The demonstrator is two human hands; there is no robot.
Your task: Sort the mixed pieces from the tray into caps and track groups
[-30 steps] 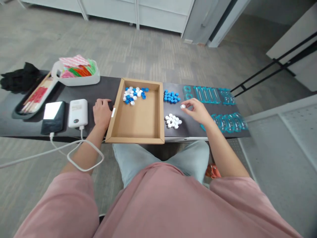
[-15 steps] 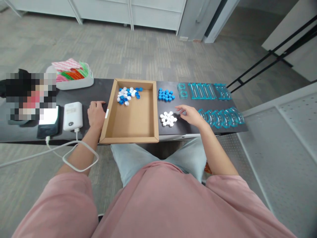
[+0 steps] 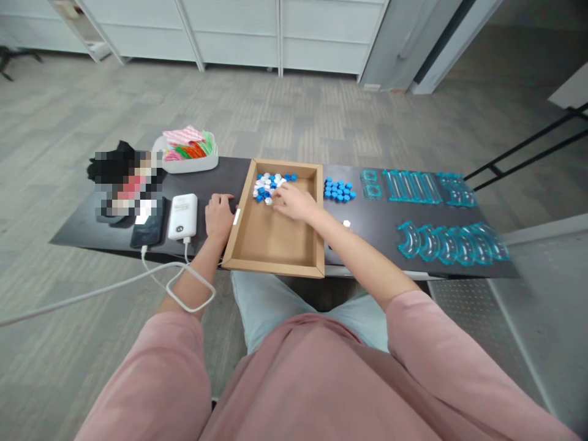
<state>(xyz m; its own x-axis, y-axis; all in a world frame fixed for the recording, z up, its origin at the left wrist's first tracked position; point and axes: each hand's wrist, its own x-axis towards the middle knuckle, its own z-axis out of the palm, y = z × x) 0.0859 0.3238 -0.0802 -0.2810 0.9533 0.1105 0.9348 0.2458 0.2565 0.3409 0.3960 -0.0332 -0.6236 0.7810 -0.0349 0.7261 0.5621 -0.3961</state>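
Right hand (image 3: 294, 202) has moved into the box (image 3: 275, 242), onto pieces (image 3: 269, 184).

The person wears a loose dusty-pink shirt (image 3: 298, 380) with wide short sleeves and pale blue jeans (image 3: 266, 303); left hand (image 3: 219, 214) and right hand (image 3: 294, 202) are bare.

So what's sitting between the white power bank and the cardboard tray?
In the head view, the left hand rests on the table between power bank and cardboard tray.
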